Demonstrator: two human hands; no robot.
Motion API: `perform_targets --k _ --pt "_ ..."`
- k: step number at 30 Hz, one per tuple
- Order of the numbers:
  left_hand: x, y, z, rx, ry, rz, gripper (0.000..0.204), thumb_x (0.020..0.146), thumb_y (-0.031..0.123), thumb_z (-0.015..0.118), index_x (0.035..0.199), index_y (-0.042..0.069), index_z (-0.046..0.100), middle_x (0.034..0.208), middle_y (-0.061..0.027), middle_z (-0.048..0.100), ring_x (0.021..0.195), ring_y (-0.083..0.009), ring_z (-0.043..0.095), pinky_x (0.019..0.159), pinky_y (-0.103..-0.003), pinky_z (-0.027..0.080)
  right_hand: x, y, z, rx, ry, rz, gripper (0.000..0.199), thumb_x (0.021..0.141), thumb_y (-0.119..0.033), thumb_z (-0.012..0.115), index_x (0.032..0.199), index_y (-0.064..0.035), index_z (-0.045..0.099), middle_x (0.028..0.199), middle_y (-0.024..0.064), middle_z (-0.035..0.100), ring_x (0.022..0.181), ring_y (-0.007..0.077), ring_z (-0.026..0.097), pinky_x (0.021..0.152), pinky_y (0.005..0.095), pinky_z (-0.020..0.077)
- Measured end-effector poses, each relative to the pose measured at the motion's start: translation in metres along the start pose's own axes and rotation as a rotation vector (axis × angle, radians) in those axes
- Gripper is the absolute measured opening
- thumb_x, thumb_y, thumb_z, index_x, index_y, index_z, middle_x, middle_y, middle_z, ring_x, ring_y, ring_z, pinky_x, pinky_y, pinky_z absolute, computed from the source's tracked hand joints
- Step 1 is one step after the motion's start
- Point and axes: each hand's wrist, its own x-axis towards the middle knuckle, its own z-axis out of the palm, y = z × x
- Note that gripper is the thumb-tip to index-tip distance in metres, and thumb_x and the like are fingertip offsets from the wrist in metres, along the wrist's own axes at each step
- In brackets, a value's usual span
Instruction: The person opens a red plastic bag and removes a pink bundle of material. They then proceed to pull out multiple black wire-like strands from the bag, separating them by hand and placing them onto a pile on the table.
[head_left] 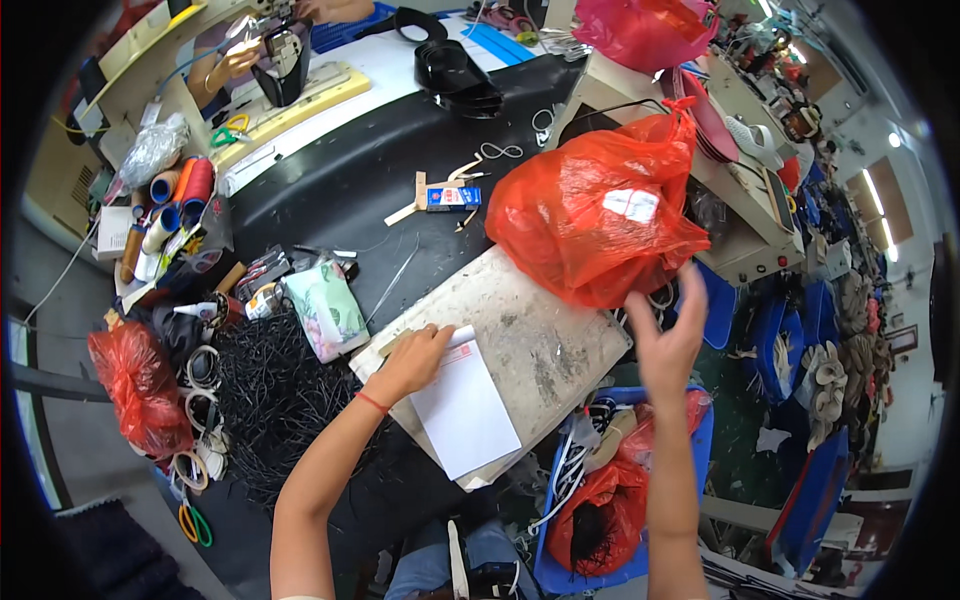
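Paper pad (pixel 465 415) on the pale board (pixel 545 335), left hand (pixel 408 362) at its top edge, right hand (pixel 668 335) off to its right!

From my end, that right hand is a blur, spread open near the red bag (pixel 580 210); touching or not, I can't tell. Left hand covers the pad's upper corner: gripping or just pressing, I can't make out.

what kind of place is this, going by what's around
Probably a sewing or shoe workshop: spools of thread stand at the left, a heap of black strands lies on the dark table, and another person's hand shows at the upper left.
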Motion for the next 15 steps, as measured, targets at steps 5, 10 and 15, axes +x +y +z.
perform_targets --k 5,10,15 --pt "-0.049 0.054 -0.039 -0.081 0.095 -0.006 0.043 0.082 0.004 0.054 0.124 0.007 0.046 0.096 -0.017 0.054 0.084 -0.0354 0.056 0.071 -0.042 0.046 0.103 0.045 0.056 -0.045 0.017 0.219 0.118 0.063 -0.05 0.078 0.138 0.0128 0.014 0.14 0.0351 0.025 0.132 0.0414 0.027 0.109 0.0414 0.0228" --pt "-0.187 0.11 -0.093 -0.162 0.566 -0.138 0.045 0.079 -0.004 0.057 0.122 0.0 0.049 0.09 -0.0149 0.057 0.081 -0.0288 0.058 0.067 -0.035 0.047 0.143 0.103 0.108 -0.131 -0.172 0.278 0.041 0.077 -0.039 0.07 0.093 -0.0013 0.067 0.083 0.0158 0.068 0.081 0.0291 0.065 0.079 0.0385 0.0468" --pt "-0.382 0.103 -0.081 -0.668 1.11 -0.957 0.032 0.095 0.01 0.044 0.126 -0.001 0.046 0.098 -0.0023 0.056 0.076 -0.0035 0.048 0.063 -0.019 0.041 0.154 0.103 0.08 0.402 0.099 0.243 0.034 0.086 -0.028 0.063 0.091 0.0062 0.066 0.078 0.0107 0.068 0.065 0.0163 0.062 0.062 0.0318 0.0484"
